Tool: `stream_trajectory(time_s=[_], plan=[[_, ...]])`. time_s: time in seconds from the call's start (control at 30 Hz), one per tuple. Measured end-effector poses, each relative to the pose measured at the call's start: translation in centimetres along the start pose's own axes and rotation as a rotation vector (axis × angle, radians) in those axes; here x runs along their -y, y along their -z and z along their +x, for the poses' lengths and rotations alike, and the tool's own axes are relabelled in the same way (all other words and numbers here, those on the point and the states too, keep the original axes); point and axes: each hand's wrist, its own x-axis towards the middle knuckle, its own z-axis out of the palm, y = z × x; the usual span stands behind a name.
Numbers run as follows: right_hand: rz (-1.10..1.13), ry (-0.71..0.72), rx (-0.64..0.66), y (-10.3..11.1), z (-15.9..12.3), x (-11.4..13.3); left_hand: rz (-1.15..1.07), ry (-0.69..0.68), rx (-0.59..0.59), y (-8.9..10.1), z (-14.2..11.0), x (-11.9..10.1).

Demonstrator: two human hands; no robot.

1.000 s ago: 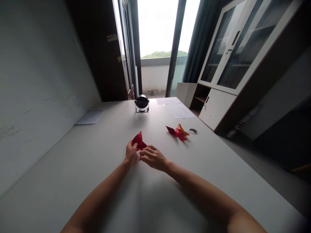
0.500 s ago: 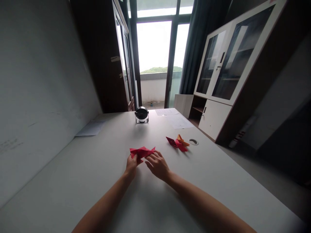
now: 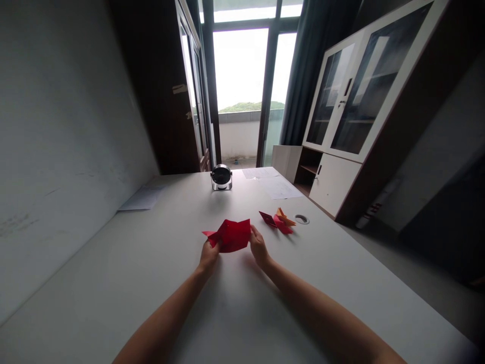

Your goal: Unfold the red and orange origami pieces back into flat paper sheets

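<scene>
A creased sheet of red paper [image 3: 235, 235] is held up just above the white table, its right half spread flat and its left end still folded to a point. My left hand [image 3: 209, 254] pinches the folded left part, thumb on the near side. At the paper's right edge, my right hand [image 3: 259, 245] grips it between thumb and fingers; some fingertips are hidden behind the paper. Beyond my right hand lie folded paper pieces: a dark red one [image 3: 268, 218], a red one [image 3: 282, 225] and an orange one [image 3: 285, 217], touching or overlapping.
A round black device on a metal stand [image 3: 222, 177] is at the table's far end. White sheets [image 3: 278, 186] lie far right, another sheet [image 3: 142, 198] by the left wall. A cable hole [image 3: 301, 219] is near the table's right edge. A white cabinet [image 3: 335, 184] stands beyond.
The red paper has been opened out from a narrow folded shape into a wider panel. My right hand has moved right, pulling its right edge outward; my left hand keeps its hold.
</scene>
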Motion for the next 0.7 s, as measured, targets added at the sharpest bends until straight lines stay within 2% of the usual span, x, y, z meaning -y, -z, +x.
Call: stream_trajectory(time_s=[0.07, 0.17, 0.3, 0.37, 0.53, 0.7], plan=[[0.134, -0.101, 0.049, -0.2, -0.2, 0.4, 0.098, -0.044, 0.008, 0.1, -0.1, 0.1], [0.191, -0.258, 0.220, -0.4, -0.8, 1.0, 0.241, -0.115, -0.013, 0.3, -0.3, -0.5], [0.179, -0.321, 0.436, -0.4, -1.2, 1.7, 0.356, -0.179, -0.012, 0.5, -0.9, -2.0], [0.127, -0.307, 0.445, -0.2, -1.0, 1.7, 0.395, -0.232, -0.005, 0.5, -1.1, -2.6], [-0.012, -0.250, 0.324, -0.1, -0.4, 0.9, 0.567, -0.381, 0.069, 0.5, -1.6, -3.3], [-0.012, -0.270, 0.408, -0.3, -0.6, 0.8, 0.612, -0.367, 0.090, 0.3, -1.7, -3.3]])
